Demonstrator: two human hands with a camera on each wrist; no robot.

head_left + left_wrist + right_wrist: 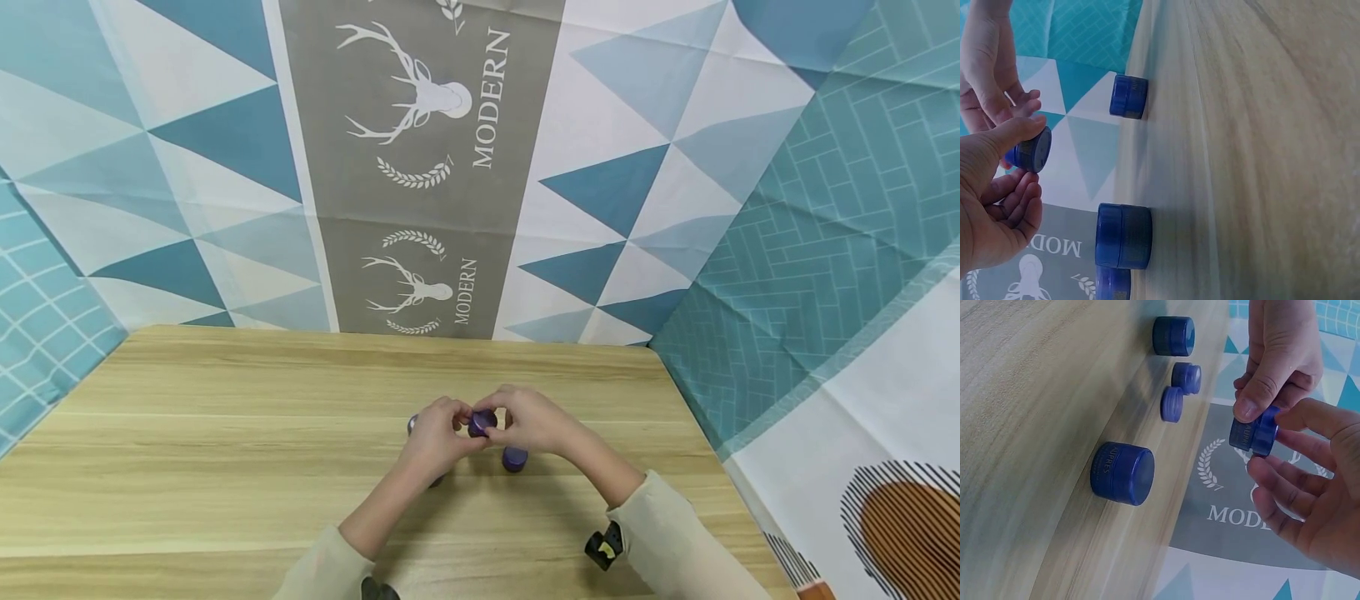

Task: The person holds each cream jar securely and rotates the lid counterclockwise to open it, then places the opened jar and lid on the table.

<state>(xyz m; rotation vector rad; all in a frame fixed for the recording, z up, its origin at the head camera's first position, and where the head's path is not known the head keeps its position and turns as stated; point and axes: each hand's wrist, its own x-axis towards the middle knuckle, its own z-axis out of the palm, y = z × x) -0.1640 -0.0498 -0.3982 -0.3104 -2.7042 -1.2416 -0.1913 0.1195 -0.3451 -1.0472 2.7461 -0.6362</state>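
Note:
A small dark-blue cosmetic jar is held up between both hands, above the table. My left hand pinches its body between thumb and fingers, the thumb flat over the side in the right wrist view. My right hand grips the lid end with thumb and fingertips. The lid sits on the jar. Below the right hand, a lidded jar stands on the table. Two other pieces peek out from behind the left hand in the head view.
On the wooden table stand a jar, a smaller jar with a narrower end, and a thin round piece beside it. Patterned cloth hangs behind the table's far edge and along both sides.

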